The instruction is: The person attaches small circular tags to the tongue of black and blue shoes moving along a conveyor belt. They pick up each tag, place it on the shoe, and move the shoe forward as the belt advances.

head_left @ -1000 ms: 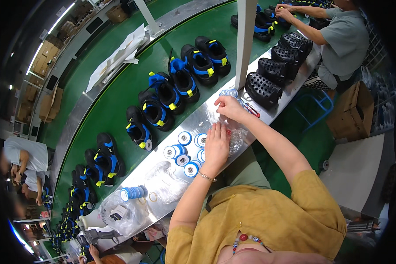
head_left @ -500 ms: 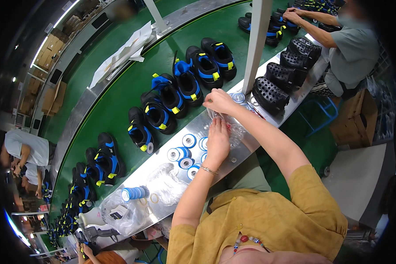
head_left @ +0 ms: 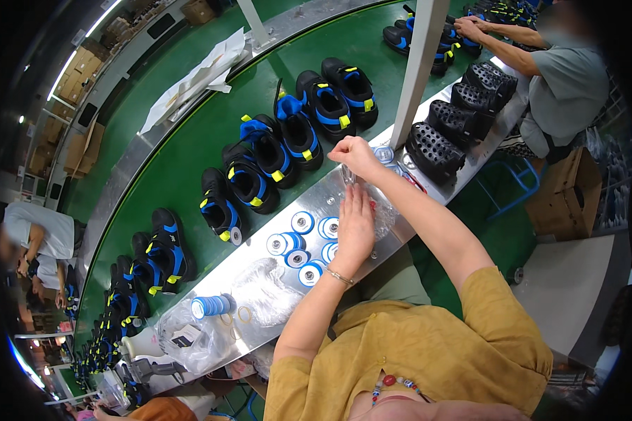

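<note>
My left hand lies flat with its fingers stretched out, pressing on a crumpled clear plastic bag on the metal bench. A small red patch shows beside its fingers. Just beyond, my right hand is closed in a pinch; what its fingertips hold is too small to make out. Shiny clear plastic shows between the two hands. Left of my left hand stand several white round discs with blue rims, some partly hidden by that hand. Blue-and-white rolls sit beyond my right wrist.
Black-and-blue shoes line the green conveyor along the far side. Black perforated clogs stand right of a white post. Plastic film, a stack of blue discs and a grey tool lie left. A co-worker handles shoes at right.
My left hand has shifted slightly right, still flat on the plastic. My right hand has lifted a little away from it, fingers still pinched. The view has tilted slightly.
</note>
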Demonstrator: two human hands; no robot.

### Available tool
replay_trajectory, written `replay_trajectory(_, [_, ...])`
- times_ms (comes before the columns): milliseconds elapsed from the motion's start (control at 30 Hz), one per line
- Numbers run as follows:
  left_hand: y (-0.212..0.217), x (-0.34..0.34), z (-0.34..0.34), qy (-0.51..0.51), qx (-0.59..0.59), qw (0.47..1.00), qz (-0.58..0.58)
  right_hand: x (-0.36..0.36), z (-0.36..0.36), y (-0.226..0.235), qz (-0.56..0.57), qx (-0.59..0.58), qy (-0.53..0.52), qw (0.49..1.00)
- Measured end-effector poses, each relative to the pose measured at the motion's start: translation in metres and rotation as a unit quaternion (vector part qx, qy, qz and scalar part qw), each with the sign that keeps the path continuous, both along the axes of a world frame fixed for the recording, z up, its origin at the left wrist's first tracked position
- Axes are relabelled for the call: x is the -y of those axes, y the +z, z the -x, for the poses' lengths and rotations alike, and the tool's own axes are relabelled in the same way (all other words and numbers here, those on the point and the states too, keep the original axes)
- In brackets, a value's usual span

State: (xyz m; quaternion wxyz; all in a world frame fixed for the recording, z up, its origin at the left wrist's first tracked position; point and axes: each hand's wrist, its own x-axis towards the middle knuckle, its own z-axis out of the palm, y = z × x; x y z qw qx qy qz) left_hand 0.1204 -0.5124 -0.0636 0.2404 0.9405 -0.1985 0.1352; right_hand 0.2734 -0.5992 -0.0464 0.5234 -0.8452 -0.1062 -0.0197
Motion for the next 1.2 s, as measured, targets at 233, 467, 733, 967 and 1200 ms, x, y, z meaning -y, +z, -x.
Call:
replay_trajectory(233, [-0.002, 0.001, 0.000, -0.018, -0.012, 1.000, 0.009, 0.002, -0.005, 0.035, -0.146, 0.094, -0.035, 0.984])
replay_trajectory(467, [0.021, -0.003, 0.001, -0.013, 0.043, 0.999, 0.020, 0.012, 0.038, 0.096, -0.283, -0.023, 0.066, 0.956])
replay_trajectory(733, [0.038, -0.102, -0.017, 0.158, -0.012, 0.982, -0.106, 0.027, 0.056, 0.044, -0.155, -0.124, 0.088, 0.976])
replay_trajectory(967, [0.024, -0.110, -0.028, 0.143, -0.079, 0.984, -0.074, 0.017, 0.060, 0.048, -0.166, -0.126, 0.108, 0.972])
replay_trajectory(1200, [0.022, -0.105, -0.036, 0.133, -0.150, 0.979, 0.025, 0.019, 0.065, 0.045, -0.112, -0.161, 0.132, 0.972])
